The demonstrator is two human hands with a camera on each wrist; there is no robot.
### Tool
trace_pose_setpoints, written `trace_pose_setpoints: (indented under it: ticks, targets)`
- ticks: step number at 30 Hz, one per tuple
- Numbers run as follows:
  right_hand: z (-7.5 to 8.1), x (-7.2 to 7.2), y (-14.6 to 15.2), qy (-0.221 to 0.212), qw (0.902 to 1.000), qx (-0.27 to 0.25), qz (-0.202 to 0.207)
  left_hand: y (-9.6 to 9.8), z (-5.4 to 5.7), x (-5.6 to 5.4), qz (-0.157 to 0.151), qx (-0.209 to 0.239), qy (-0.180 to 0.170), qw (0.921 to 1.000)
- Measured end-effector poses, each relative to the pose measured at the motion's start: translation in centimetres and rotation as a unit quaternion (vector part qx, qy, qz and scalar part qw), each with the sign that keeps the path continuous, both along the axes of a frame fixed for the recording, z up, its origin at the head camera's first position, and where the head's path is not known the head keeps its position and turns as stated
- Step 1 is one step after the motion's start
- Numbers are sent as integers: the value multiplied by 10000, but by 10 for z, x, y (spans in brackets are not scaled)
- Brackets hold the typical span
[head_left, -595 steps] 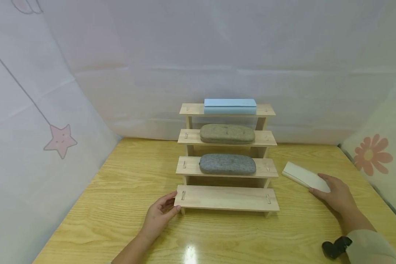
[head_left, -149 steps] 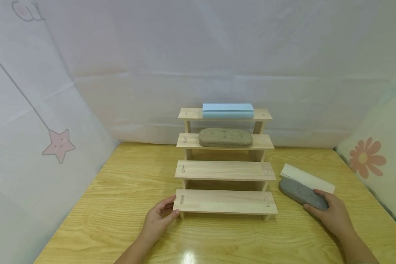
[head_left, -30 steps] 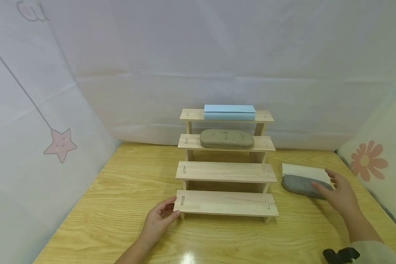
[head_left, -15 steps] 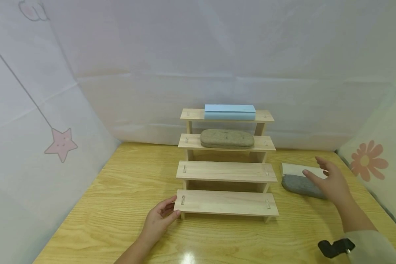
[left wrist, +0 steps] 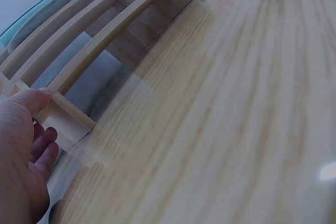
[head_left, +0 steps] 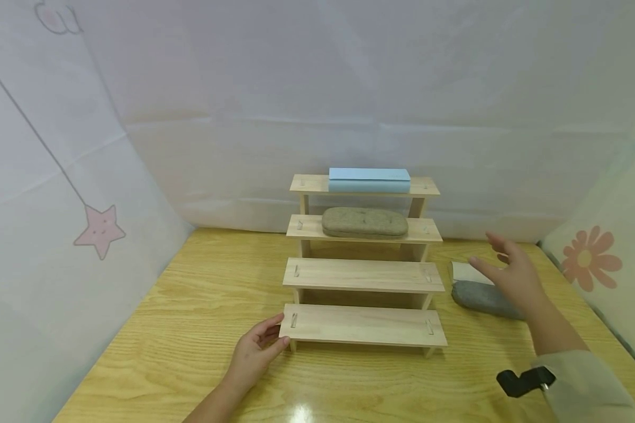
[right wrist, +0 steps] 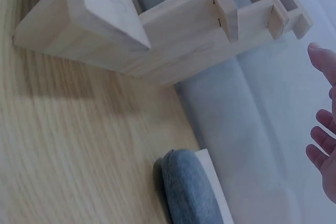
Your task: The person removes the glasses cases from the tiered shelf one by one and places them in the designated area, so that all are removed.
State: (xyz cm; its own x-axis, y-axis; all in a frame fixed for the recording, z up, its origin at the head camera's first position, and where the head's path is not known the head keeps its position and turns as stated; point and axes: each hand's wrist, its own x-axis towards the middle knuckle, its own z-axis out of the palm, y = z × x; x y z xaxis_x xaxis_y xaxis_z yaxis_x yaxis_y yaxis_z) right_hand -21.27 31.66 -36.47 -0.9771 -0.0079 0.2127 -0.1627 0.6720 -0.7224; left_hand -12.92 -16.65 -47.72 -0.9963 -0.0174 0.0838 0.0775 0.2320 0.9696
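A stepped wooden display rack [head_left: 365, 325] stands on the table, and my left hand [head_left: 254, 352] grips the left end of its lowest shelf. In the left wrist view the thumb [left wrist: 32, 99] lies on that shelf's corner. A light blue glasses case [head_left: 369, 180] rests on the top shelf, an olive-brown fabric glasses case [head_left: 365, 222] on the one below. My right hand [head_left: 515, 276] is in the air right of the rack, fingers spread, holding nothing. Behind and below it, a grey fabric glasses case [head_left: 481, 298] lies against a white glasses case [head_left: 468, 272], both partly hidden.
The two lower shelves carry nothing. Wood-grain table [head_left: 190, 305] extends to both sides and in front of the rack. A pale printed cloth [head_left: 243, 147] encloses the back and sides. A black device [head_left: 526, 380] sits on the right wrist.
Over the last second my right hand has left the grey glasses case, moving up and left toward the rack. Earlier, that case went from the third shelf to the table. The left hand stays put.
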Motion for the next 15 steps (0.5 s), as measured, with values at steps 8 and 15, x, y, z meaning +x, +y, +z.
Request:
trace_pose_setpoints:
  ticks: [8, 15]
  targets:
    - [14, -7, -17, 148, 9995, -108, 264, 0, 0, -1, -23, 36, -46, 10000]
    - [23, -9, -29, 29, 9991, -174, 377, -1, -1, 0, -26, 56, -100, 9999]
